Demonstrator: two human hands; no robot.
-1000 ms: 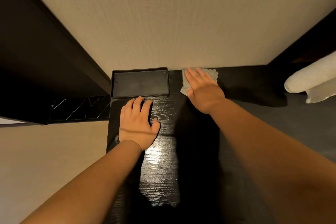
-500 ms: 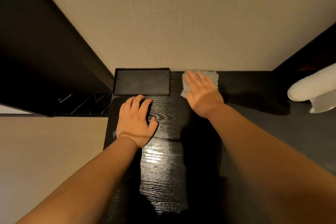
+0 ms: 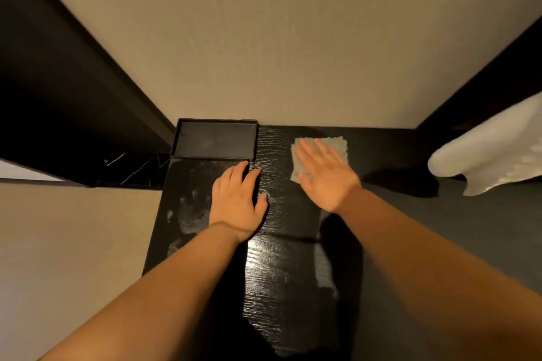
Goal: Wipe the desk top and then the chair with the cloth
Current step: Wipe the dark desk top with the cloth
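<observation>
Two flat hands show in the head view: your right hand point(image 3: 325, 174) lies open, palm pressing the cloth point(image 3: 337, 145) onto the desk top point(image 3: 281, 272) near the wall; your left hand point(image 3: 237, 202) rests spread, gripping nothing. Judge the cloth light, limp; pin it by palm pressure, since it may bunch.
</observation>
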